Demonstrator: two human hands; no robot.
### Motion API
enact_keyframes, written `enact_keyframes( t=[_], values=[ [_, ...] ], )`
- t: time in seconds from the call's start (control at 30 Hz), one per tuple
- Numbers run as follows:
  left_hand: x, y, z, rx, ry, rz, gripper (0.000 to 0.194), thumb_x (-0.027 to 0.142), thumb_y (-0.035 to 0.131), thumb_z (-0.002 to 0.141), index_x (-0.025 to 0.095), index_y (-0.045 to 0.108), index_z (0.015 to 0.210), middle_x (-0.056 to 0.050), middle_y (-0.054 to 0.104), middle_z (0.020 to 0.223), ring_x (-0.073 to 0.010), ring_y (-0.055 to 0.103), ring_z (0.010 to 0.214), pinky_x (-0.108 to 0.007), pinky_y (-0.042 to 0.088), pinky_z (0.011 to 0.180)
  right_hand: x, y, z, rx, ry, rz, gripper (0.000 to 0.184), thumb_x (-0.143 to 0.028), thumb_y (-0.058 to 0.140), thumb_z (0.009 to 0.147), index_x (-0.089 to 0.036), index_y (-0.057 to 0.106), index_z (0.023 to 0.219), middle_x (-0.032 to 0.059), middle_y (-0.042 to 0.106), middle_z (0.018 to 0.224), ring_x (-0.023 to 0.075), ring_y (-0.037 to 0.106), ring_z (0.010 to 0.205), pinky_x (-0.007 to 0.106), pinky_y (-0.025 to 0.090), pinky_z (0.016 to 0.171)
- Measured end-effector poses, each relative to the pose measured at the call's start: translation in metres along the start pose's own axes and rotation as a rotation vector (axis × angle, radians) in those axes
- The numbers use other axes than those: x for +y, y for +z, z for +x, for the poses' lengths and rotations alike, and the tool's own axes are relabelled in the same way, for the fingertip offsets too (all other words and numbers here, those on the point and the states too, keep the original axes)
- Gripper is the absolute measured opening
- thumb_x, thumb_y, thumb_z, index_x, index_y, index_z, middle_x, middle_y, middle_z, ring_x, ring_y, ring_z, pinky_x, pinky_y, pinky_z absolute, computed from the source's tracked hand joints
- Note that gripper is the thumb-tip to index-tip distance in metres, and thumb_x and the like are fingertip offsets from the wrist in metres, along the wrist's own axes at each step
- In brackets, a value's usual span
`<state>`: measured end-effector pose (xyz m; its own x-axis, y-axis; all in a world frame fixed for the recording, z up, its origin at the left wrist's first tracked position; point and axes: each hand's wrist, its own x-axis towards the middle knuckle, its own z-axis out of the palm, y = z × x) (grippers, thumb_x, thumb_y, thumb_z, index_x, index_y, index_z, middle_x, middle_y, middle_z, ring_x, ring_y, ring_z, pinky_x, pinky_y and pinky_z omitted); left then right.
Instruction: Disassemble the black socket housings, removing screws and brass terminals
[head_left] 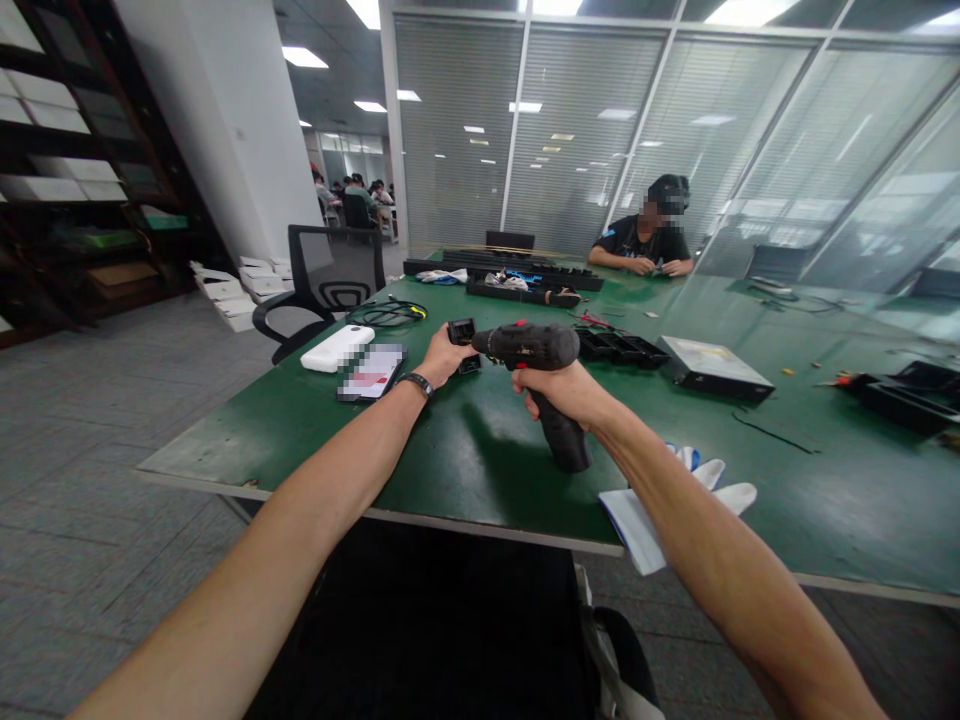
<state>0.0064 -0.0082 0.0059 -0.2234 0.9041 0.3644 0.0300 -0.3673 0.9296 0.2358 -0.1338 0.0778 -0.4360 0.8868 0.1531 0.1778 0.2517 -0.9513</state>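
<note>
While the right hand [564, 390] is gripping a black drill [531, 346] over the green table [450, 455], the left hand [444, 357] is grasping a black part [463, 328] near the drill's tip. A phone [384, 372] is lying nearby.

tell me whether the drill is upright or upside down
Upright: the right hand holds the drill, its handle pointing down.

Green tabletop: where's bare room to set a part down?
Bare: green tabletop near right, between white-and-blue fabric glove, thin black strip and front edge; also between left forearm and black pistol-shaped drill. Crowded: left, with white rounded case, flat phone and coiled black cable; far side, with long black tray.
</note>
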Motion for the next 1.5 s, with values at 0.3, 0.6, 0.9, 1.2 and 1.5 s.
enact_keyframes(
  t=[0.3, 0.6, 0.9, 1.2, 1.5],
  values=[
    [0.0023, 0.0005, -0.0014, -0.008, -0.009, -0.002, 0.062, 0.023, 0.098, 0.048, 0.016, 0.063, 0.099, -0.005, 0.072, 0.093, -0.0210, 0.068, 0.090, -0.038, 0.053, 0.093, -0.0004, 0.0002, 0.0000, 0.002, -0.004, -0.009, 0.010, -0.024, 0.067, 0.078, -0.019, 0.062, 0.071, -0.0012, 0.058, 0.045, 0.0134, 0.052, 0.038, 0.025, 0.043, 0.042],
    [0.0003, -0.0001, -0.0003, -0.008, 0.000, -0.001, 0.063, 0.025, 0.099, 0.047, 0.016, 0.063, 0.098, -0.003, 0.072, 0.091, -0.0192, 0.067, 0.087, -0.036, 0.053, 0.090, -0.0012, -0.0006, -0.0008, 0.003, 0.018, -0.004, 0.009, -0.026, 0.067, 0.078, -0.019, 0.063, 0.073, -0.0010, 0.058, 0.043, 0.0136, 0.051, 0.036, 0.025, 0.043, 0.041],
    [0.0016, 0.0005, 0.0000, -0.008, -0.009, -0.001, 0.065, 0.027, 0.098, 0.045, 0.017, 0.062, 0.098, -0.004, 0.071, 0.093, -0.0196, 0.065, 0.087, -0.036, 0.051, 0.090, -0.0014, -0.0003, -0.0002, 0.002, 0.016, -0.001, 0.009, -0.024, 0.067, 0.077, -0.019, 0.063, 0.072, -0.0011, 0.058, 0.044, 0.0137, 0.052, 0.037, 0.025, 0.043, 0.041],
    [0.0016, 0.0003, -0.0011, -0.010, -0.009, -0.003, 0.061, 0.026, 0.096, 0.047, 0.018, 0.061, 0.097, -0.003, 0.070, 0.091, -0.0188, 0.064, 0.086, -0.036, 0.051, 0.089, -0.0031, 0.0000, -0.0017, 0.002, 0.008, 0.005, 0.008, -0.024, 0.068, 0.076, -0.019, 0.063, 0.071, -0.0010, 0.058, 0.045, 0.0130, 0.051, 0.037, 0.024, 0.041, 0.040],
    [0.0021, 0.0010, -0.0013, -0.007, -0.022, -0.002, 0.058, 0.026, 0.095, 0.049, 0.018, 0.062, 0.096, -0.003, 0.069, 0.090, -0.0191, 0.064, 0.085, -0.037, 0.052, 0.089, -0.0040, 0.0009, -0.0020, -0.001, -0.010, 0.011, 0.008, -0.024, 0.067, 0.075, -0.019, 0.062, 0.071, -0.0015, 0.057, 0.044, 0.0131, 0.051, 0.037, 0.024, 0.040, 0.039]
  ],
)
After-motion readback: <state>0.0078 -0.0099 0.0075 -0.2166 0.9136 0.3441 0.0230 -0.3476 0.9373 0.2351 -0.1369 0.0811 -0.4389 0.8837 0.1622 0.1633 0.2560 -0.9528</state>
